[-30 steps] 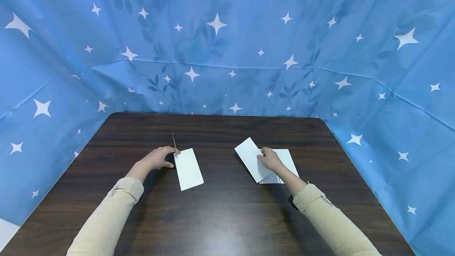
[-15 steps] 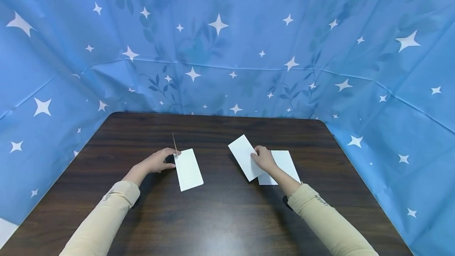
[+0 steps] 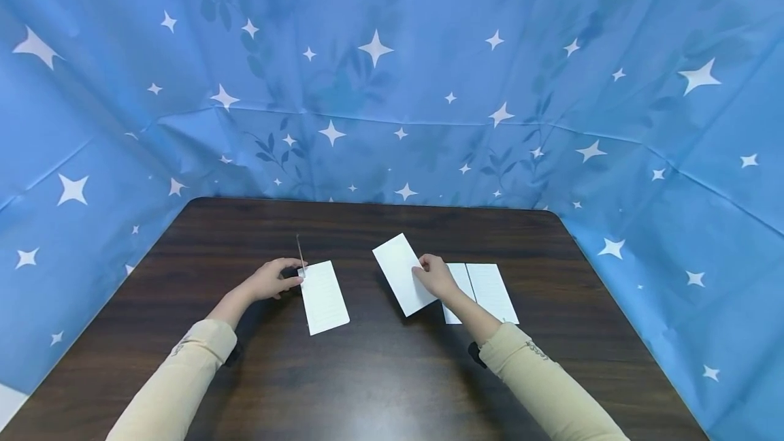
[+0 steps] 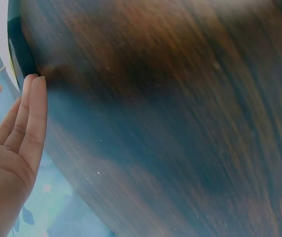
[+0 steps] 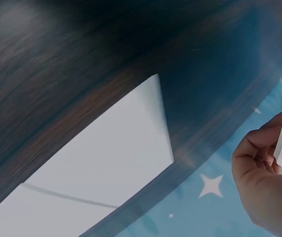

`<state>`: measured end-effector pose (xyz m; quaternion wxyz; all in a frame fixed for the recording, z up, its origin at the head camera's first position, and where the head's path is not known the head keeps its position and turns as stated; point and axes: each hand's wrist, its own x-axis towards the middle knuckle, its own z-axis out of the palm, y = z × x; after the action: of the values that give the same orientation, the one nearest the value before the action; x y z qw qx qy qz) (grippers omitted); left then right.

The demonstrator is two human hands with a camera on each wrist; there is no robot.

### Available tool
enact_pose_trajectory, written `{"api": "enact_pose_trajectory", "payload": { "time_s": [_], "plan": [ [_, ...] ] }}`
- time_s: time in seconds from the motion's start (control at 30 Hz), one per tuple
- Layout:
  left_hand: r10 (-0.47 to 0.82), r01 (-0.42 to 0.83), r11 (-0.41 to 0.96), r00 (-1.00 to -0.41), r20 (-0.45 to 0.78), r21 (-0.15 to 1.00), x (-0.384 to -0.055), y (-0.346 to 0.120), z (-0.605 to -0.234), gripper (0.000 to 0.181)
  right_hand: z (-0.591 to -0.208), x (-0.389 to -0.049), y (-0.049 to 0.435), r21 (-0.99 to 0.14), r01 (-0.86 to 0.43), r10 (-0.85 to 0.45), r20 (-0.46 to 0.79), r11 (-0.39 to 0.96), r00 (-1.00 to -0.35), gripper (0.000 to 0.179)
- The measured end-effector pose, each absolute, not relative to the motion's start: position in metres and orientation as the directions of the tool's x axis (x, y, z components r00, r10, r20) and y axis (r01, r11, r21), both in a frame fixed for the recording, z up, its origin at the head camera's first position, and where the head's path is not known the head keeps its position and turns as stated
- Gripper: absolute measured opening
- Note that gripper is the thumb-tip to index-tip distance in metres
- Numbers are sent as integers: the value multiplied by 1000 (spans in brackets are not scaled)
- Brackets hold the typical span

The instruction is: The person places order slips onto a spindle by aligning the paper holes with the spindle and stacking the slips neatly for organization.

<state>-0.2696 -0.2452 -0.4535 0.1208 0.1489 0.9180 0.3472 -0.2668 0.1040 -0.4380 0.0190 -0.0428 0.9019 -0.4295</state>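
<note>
A thin metal spike (image 3: 300, 250) stands upright on a dark base (image 4: 21, 52), like a receipt spike. A lined white paper (image 3: 324, 298) lies at its foot. My left hand (image 3: 273, 279) is beside the base, straight fingers touching its edge in the left wrist view. The thumb lies near the paper's corner. My right hand (image 3: 436, 276) pinches a white sheet of paper (image 3: 401, 276) by its right edge. That sheet is tilted and held over the table, to the right of the spike. Beneath and right of this hand lie lined white papers (image 3: 493, 291), partly hidden by the forearm.
The dark wood table (image 3: 361, 373) runs back to a blue curtain (image 3: 392, 87) with white stars. A dark line (image 3: 471, 281) divides the papers on the right. Both forearms, in cream sleeves, reach in from the near edge.
My right hand has moved left with the pinched sheet, away from the papers on the right, so more of them shows. The left hand stays at the base, its thumb shifting slightly toward the paper.
</note>
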Motion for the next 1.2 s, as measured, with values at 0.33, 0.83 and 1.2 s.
{"api": "enact_pose_trajectory", "payload": {
  "time_s": [0.33, 0.83, 1.2],
  "plan": [
    [236, 149, 751, -970, -51, 643, -263, -244, -452, 34, -434, -266, 68, -833, -4, -95, -58, 553, -994, 15],
    [44, 104, 671, -994, 101, 734, -262, -244, -434, 30, -422, -267, 18, -901, 22, -103, -73, 433, -992, 18],
    [-78, 69, 531, -988, 129, 845, -262, -238, -414, 39, -415, -268, -4, -934, 44, -118, -91, 355, -989, 19]
  ]
}}
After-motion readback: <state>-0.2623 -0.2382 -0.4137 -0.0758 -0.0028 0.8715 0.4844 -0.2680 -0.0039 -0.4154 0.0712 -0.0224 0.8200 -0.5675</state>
